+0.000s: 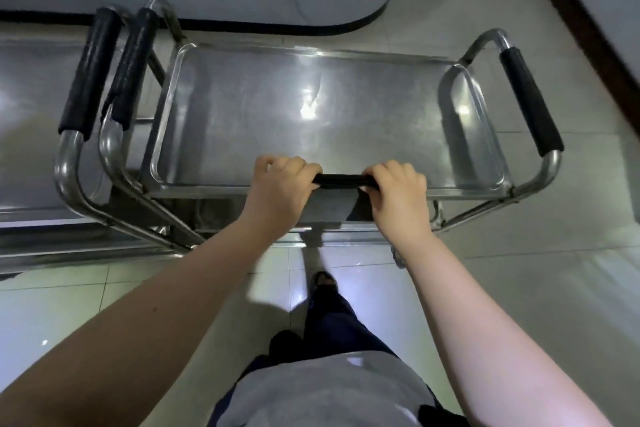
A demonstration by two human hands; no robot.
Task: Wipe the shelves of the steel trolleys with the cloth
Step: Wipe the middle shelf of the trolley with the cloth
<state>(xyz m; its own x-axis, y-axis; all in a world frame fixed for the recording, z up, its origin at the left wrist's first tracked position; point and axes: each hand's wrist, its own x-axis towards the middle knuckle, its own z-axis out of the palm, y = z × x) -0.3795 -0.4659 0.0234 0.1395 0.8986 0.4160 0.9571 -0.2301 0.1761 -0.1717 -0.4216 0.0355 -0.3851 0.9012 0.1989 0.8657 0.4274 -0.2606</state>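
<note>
**Operator:** What is nearest the camera?

**Inspector:** Directly below the grip are a grey shirt (329, 388), a dark trouser leg (332, 319) and 1 foot (323, 279) on the tiled floor (519, 288).

**Operator:** What is the state of the grip?

**Inspector:** The left hand (280, 191) and right hand (398, 198) both have their fingers curled. Each is clenched around 1 end of the dark cloth (341, 180). The cloth is stretched taut between the 2 hands, and the rest of it hangs below that span.

**Operator:** Where is the cloth relative to the trolley?

**Inspector:** It is at the near rim of the top shelf (242, 107) of the centre steel trolley. I cannot tell whether it touches the rim.

**Operator:** What lies beyond the grip?

**Inspector:** The shelf surface shows bright light reflections. To the right of the grip is 1 black-sleeved handle (530, 100), and to the left is a matching handle (133, 69). Just beside that one, further left, is the handle (90, 73) of the 2nd trolley (27, 97). Farthest away, a black skirting strip (277, 28) runs along the wall.
</note>
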